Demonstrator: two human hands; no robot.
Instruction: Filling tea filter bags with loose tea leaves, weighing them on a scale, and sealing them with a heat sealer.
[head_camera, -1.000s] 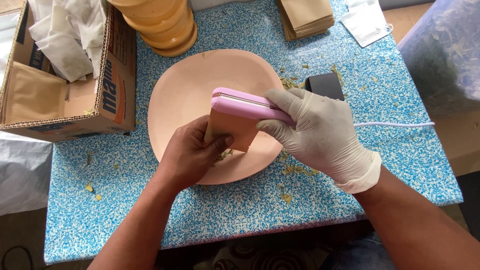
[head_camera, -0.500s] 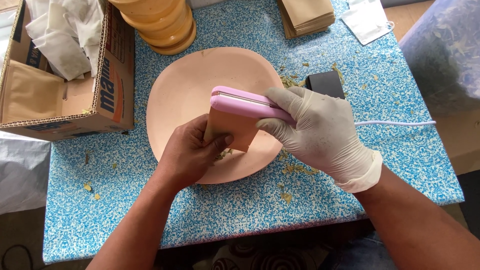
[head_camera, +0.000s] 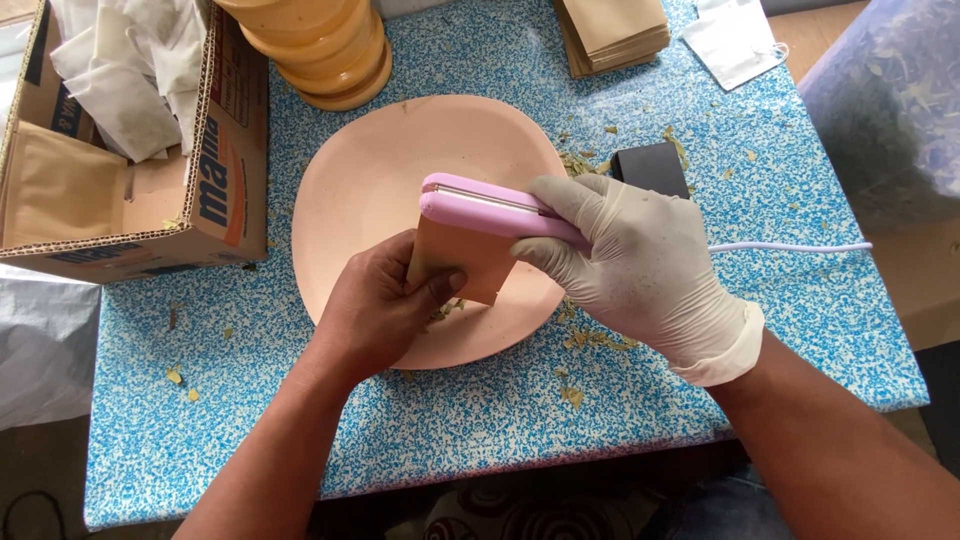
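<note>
Under the pink sealer (head_camera: 490, 208), brown pouch (head_camera: 462, 262) top hidden.

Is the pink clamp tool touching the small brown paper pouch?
Touching. The head view shows the pink corded clamp tool closed over the top edge of the small brown paper pouch, with no gap between them.

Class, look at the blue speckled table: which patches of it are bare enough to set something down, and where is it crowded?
Free: the near-left table, between the box and the front edge, bar a few leaf bits; also the near-right strip below the white cord. Crowded: the middle, where both hands work over the pink plate, and the far edge with stacked bowls and paper bags.
</note>
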